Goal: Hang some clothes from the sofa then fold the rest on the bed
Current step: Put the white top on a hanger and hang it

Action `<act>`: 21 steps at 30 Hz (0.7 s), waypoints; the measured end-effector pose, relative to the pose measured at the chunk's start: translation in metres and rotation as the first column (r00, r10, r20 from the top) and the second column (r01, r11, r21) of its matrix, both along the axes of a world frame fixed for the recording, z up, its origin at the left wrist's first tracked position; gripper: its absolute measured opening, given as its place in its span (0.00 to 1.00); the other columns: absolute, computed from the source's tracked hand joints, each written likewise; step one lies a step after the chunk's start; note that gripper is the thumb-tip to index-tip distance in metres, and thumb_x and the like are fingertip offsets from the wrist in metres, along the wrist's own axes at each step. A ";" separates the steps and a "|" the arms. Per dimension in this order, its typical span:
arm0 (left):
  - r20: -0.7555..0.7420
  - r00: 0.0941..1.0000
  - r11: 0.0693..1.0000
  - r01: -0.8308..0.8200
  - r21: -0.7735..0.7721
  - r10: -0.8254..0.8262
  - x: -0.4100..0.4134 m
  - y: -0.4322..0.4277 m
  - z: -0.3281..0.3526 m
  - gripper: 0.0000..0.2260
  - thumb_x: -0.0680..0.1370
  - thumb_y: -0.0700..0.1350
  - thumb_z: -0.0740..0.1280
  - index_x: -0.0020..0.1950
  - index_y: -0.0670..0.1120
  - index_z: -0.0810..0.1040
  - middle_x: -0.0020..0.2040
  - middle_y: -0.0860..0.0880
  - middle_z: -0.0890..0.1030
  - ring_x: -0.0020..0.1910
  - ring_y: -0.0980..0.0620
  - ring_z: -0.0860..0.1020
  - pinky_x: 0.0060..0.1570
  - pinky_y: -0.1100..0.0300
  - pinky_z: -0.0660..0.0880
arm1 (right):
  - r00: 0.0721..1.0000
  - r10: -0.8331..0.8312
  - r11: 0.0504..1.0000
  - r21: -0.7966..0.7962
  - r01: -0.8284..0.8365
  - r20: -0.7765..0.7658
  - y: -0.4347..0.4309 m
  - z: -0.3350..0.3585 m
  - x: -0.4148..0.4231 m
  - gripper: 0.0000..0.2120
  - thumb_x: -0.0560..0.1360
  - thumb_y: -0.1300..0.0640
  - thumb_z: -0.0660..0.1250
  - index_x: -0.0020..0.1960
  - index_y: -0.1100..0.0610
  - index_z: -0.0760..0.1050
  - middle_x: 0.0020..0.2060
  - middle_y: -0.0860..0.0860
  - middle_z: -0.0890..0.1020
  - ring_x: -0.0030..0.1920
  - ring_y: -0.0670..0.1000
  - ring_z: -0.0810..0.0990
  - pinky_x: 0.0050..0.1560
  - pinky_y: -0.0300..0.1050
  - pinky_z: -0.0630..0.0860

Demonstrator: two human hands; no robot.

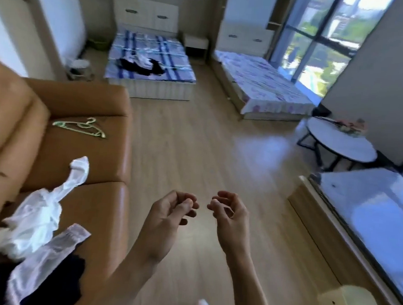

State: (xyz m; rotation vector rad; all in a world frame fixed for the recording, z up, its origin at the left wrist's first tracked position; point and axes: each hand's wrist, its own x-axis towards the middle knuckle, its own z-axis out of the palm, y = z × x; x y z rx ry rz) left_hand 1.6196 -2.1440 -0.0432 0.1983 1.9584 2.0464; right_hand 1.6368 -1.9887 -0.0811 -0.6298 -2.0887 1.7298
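Sofa (pixel 77 159) w/ clothes (pixel 35 222), hanger (pixel 79 128).

No text, label, brand, number or sign is legible. The small dark marks on the front of the yellow box (pixel 356 303), far right of the sofa (pixel 82 159), are too blurred to read as characters.
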 end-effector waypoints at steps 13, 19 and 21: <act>0.022 0.708 0.708 -0.706 -0.026 0.706 -0.216 -0.069 -0.021 0.14 0.76 0.52 0.63 0.52 0.44 0.81 0.47 0.48 0.85 0.49 0.51 0.83 0.49 0.57 0.76 | 0.684 0.728 0.684 0.010 -0.729 0.040 -0.102 -0.007 -0.334 0.10 0.70 0.47 0.69 0.51 0.46 0.78 0.46 0.47 0.85 0.47 0.50 0.85 0.51 0.55 0.82; 0.129 0.430 0.440 -0.895 -0.066 0.894 -0.252 -0.122 -0.052 0.08 0.83 0.37 0.61 0.51 0.39 0.80 0.43 0.49 0.84 0.44 0.51 0.80 0.42 0.63 0.75 | 0.443 0.890 0.448 -0.033 -0.893 0.109 -0.182 -0.026 -0.404 0.11 0.70 0.49 0.68 0.52 0.49 0.78 0.46 0.46 0.84 0.46 0.48 0.85 0.53 0.56 0.81; 0.165 0.353 0.370 -0.925 -0.087 0.921 -0.262 -0.137 -0.065 0.08 0.83 0.37 0.62 0.50 0.39 0.80 0.42 0.49 0.84 0.44 0.51 0.80 0.43 0.62 0.75 | 0.366 0.917 0.375 -0.030 -0.927 0.157 -0.209 -0.040 -0.420 0.10 0.71 0.50 0.69 0.52 0.49 0.78 0.46 0.47 0.84 0.45 0.49 0.85 0.54 0.61 0.80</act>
